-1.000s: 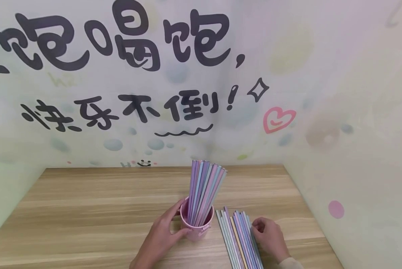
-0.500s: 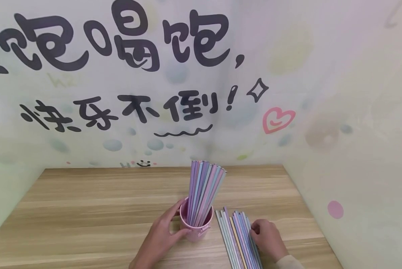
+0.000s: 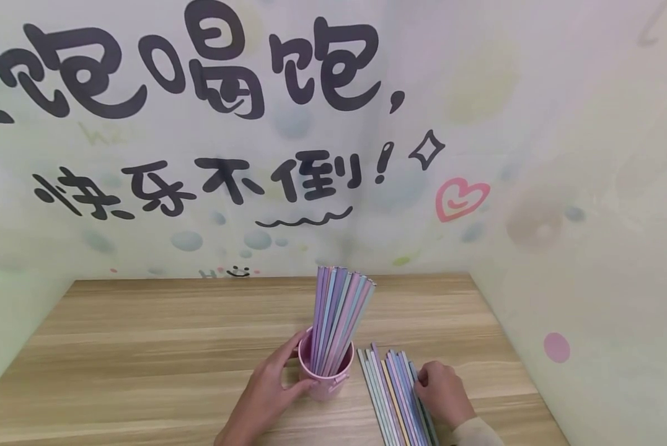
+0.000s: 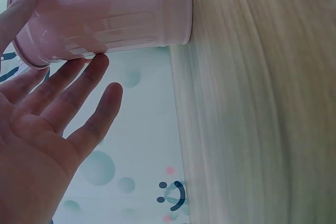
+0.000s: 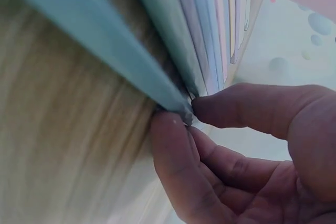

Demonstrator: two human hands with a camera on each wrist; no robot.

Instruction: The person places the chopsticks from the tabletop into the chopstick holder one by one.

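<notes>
A small pink bucket (image 3: 323,385) stands upright in the middle front of the table, filled with pastel pencils (image 3: 339,322) that lean to the right. My left hand (image 3: 266,387) holds the bucket from the left. Its thumb is on the near side and its fingertips are on the far side; the left wrist view shows fingertips against the wall (image 4: 105,19). My right hand (image 3: 445,393) is at the right side of a row of loose pencils (image 3: 392,390). In the right wrist view, its thumb and forefinger pinch the end of a light blue pencil (image 5: 100,35), angled apart from the row.
Purple, blue, pale green and yellow pencils lie side by side on the wood-grain table (image 3: 172,359), just right of the bucket. A white wall (image 3: 423,235) with black lettering rises behind the table, and another wall (image 3: 601,279) runs along the right.
My right hand's fingers have come together at the outermost pencil, which now stands a little apart from the row. The left hand and bucket have stayed in place.
</notes>
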